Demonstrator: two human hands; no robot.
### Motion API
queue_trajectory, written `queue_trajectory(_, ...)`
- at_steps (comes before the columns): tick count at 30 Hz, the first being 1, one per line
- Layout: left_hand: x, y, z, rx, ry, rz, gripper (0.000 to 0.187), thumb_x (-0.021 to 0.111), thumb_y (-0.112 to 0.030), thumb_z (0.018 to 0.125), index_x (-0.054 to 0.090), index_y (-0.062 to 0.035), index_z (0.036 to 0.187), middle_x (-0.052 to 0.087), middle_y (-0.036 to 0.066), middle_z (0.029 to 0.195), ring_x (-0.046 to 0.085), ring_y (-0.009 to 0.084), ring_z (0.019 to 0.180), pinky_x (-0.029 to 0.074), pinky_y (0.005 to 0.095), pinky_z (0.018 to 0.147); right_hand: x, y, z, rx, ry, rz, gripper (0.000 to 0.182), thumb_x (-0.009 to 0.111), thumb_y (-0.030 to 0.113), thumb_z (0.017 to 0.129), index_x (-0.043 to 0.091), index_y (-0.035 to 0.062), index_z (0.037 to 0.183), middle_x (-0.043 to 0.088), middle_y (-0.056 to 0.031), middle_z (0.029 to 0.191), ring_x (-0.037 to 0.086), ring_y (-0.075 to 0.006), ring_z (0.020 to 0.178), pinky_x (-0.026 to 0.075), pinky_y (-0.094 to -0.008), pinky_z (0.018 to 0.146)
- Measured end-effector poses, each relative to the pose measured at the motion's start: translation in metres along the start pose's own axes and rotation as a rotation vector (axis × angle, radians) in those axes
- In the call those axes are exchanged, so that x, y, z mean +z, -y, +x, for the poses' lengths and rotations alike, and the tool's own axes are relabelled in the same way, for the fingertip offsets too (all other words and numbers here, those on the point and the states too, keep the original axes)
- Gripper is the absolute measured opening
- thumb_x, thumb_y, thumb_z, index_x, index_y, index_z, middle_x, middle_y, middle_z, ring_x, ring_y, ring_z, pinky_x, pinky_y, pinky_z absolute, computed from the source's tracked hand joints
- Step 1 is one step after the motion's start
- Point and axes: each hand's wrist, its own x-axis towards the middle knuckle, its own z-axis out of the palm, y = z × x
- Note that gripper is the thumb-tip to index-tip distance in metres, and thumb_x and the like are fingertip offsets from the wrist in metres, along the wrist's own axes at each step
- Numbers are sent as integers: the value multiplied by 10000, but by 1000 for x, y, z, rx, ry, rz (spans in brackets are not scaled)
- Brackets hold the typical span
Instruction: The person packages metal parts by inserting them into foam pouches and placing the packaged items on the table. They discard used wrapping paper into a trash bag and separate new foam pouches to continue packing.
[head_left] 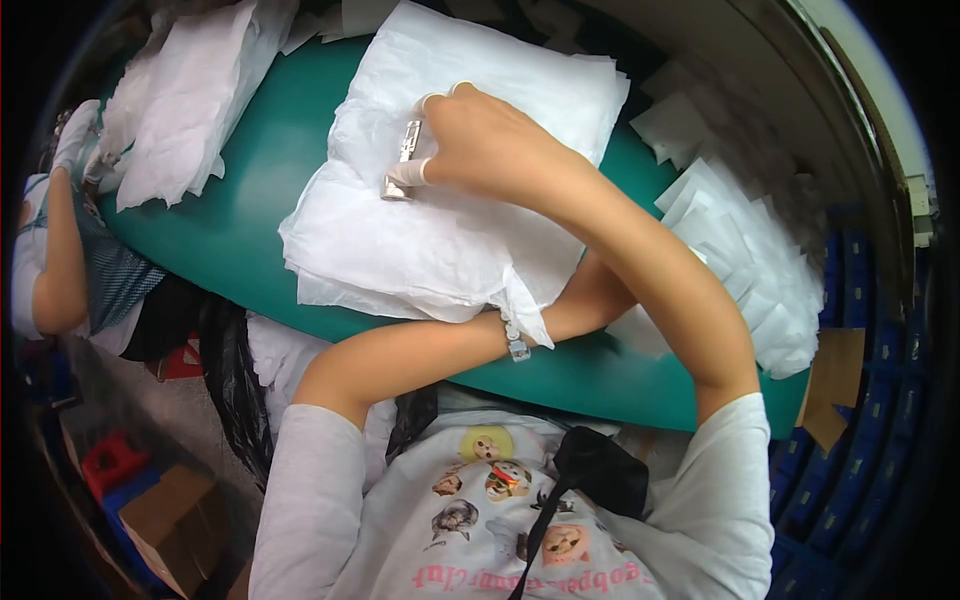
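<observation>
My right hand [470, 140], with white covers on its fingertips, is closed on a small silvery metal tool [404, 165] over a stack of thin white sheets [400, 240]. The stack lies on a green table [250, 220]. My left arm crosses beneath the right forearm, a bracelet [517, 342] at its wrist. A corner of the white sheets overlaps that wrist. Only the back part of my left hand [600, 292] shows; its fingers are hidden behind the right forearm. A heap of loose white sheets [745, 265] lies to its right.
Another white stack [190, 110] lies at the upper left, beside a co-worker's gloved hand [75, 138]. Blue bins [865, 370] stand at the right. On the floor at the lower left are a cardboard box [175, 525] and a red object [113, 460].
</observation>
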Motion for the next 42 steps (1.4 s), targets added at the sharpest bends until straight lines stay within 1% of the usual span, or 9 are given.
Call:
queue_trajectory(3,2,0,0,2,-21,3,223,595,-110,937,560,4,1126,616,183,1095,588,338,1056,476,427,886,12,-9,-3,-36,-147,17,427,769,351,756,712,-32,935,674,-240,918,690,-358,835,560,-421,730)
queue_trajectory(9,-2,-3,4,-84,17,-2,253,643,-173,910,572,11,1068,630,185,1040,598,313,984,470,423,839,3,-29,-11,-27,-217,695,269,715,232,825,719,-15,934,731,-155,886,713,-232,846,539,-341,756)
queue_trajectory(11,10,6,1,-24,-124,-108,271,741,-219,859,635,23,924,685,133,877,638,234,832,484,379,755,-16,-28,-29,-20,-201,778,215,690,178,844,703,-20,927,730,-137,882,719,-190,787,532,-322,733)
queue_trajectory(13,6,-3,0,-172,1,-148,312,772,-262,829,659,27,865,690,149,832,653,232,811,491,362,729,-30,-29,-42,-53,-249,801,224,691,178,844,693,-27,931,728,-131,878,720,-177,760,531,-315,727)
queue_trajectory(18,-4,-19,2,-328,64,-41,314,809,-267,803,663,10,835,658,117,761,599,147,701,474,301,668,-103,-48,-127,-122,-358,428,169,663,117,913,683,-13,1019,711,-88,919,679,-142,771,539,-270,709)
queue_trajectory(23,-4,-22,2,-313,19,26,318,817,-275,794,676,7,829,675,135,795,621,185,709,483,305,676,-124,-69,-215,130,-323,261,135,678,60,912,699,-10,1025,704,-56,929,630,-106,770,529,-256,708)
queue_trajectory(26,-2,-22,1,-305,25,49,307,821,-272,790,684,0,831,681,137,806,629,209,715,488,311,680,-114,-74,-237,137,-307,60,112,692,59,881,698,-5,973,705,-89,827,657,-143,651,532,-276,600)
queue_trajectory(36,1,-32,-1,-145,23,66,214,778,-208,838,726,-19,923,678,166,862,644,259,747,494,336,678,-93,-77,-241,138,-378,70,110,693,68,871,692,-7,951,702,-123,830,694,-206,710,535,-313,637)
queue_trajectory(42,0,-32,2,-129,-114,22,227,691,-228,933,747,-20,1006,723,120,898,636,172,816,482,281,751,-84,-87,-245,169,-549,130,114,673,30,873,684,1,983,707,-79,820,696,-170,757,538,-298,696)
